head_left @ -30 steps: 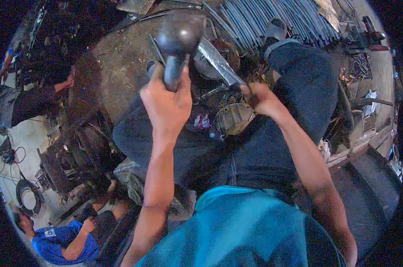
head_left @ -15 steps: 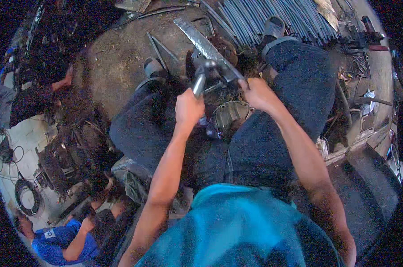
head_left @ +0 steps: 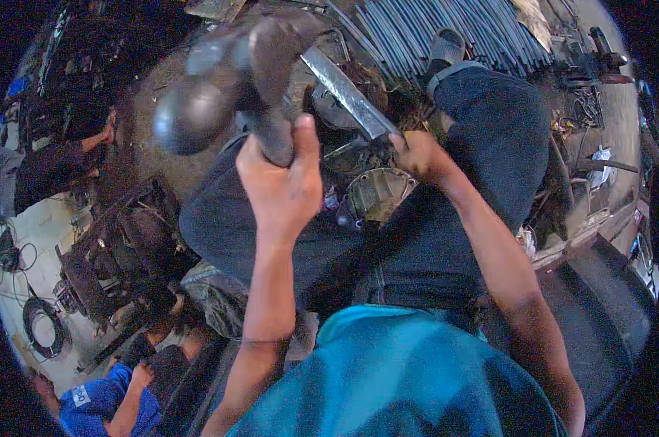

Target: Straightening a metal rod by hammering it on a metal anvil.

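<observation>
My left hand grips a ball-peen hammer, raised close to the camera, its rounded head blurred. A long flat blade of grey, hammer-marked metal slants from upper left down to my right hand, whose fingers are closed round its narrow end. Beneath the blade stands a round dark metal block, partly covered by it. Nearer me, between my thighs, is a ribbed metal housing.
Many thin metal rods lie bundled at the far side. A person in a blue shirt sits at lower left. A coiled black hose lies on the pale floor. Another person's bare foot shows at left.
My left hand has lifted the hammer up from the blade, toward the camera and leftward. The blade has shifted slightly; my right hand stays at its end.
</observation>
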Motion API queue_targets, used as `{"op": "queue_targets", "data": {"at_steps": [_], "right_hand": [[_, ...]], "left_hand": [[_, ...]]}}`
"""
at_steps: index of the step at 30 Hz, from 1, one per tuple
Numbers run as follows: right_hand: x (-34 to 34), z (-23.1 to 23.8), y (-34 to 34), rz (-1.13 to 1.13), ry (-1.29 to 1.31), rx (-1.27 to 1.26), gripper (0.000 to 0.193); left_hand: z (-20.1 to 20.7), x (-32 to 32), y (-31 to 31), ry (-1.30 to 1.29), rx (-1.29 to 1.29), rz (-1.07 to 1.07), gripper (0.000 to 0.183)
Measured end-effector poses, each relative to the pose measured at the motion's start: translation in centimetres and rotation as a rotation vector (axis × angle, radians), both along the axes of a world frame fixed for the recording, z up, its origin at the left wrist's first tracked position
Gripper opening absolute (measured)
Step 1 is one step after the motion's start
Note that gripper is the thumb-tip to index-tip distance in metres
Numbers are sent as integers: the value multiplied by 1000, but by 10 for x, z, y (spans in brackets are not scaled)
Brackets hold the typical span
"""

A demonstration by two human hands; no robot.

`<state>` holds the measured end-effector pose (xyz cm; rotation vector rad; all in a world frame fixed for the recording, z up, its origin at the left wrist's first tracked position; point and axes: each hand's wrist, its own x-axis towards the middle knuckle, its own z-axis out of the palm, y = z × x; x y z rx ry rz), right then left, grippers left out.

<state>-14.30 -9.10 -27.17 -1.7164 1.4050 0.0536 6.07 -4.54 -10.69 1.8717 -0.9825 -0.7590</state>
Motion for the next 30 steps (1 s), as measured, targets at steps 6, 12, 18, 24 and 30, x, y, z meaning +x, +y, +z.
{"op": "queue_targets", "data": {"at_steps": [6,12,18,24,30], "right_hand": [[6,17,3,-20,51,3,48],[-7,5,14,-70,110,98,45],[-2,39,3,-138,61,4,49],[4,37,7,-76,49,60,53],[8,58,6,-38,-65,-34,42]], "left_hand": [[-144,-8,17,177,385,-229,26],[-144,10,15,1079,426,119,30],[-132,23,12,697,381,-65,30],[-153,30,14,844,465,119,27],[-272,72,40,-104,665,-26,29]]}}
